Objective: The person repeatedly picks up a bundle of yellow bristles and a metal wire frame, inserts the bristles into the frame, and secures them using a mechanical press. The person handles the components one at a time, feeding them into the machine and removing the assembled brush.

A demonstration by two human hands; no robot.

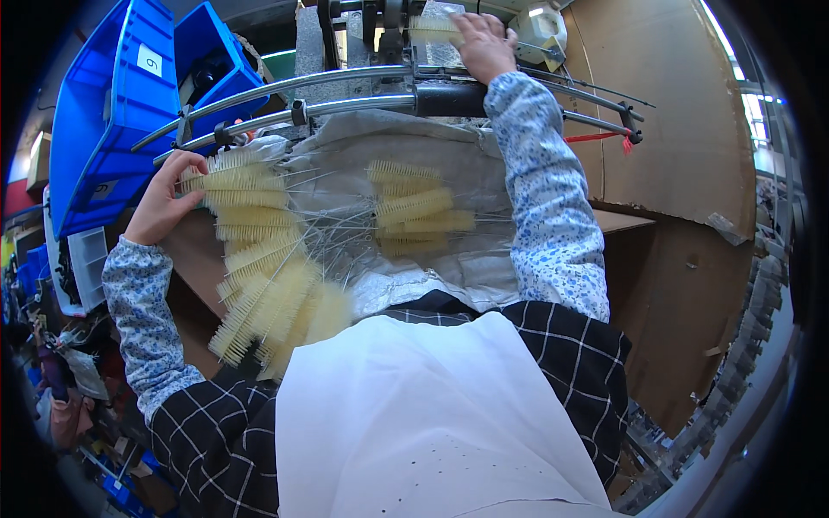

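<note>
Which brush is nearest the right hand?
The pale yellow brush at the machine, by the right hand; all others lie in the left pile or middle group.

Workshop-type room, cluttered. Right side: big brown cardboard sheet point(665, 112) standing up, open cardboard box point(682, 311) below it. Upper left: two blue bins, larger one point(95, 129) outermost, smaller one point(197, 33) just beside. Pale plastic tray point(88, 263) under them. Bright window light point(760, 129) at upper right edge. Lower-left background crowded, detail too small.
</note>
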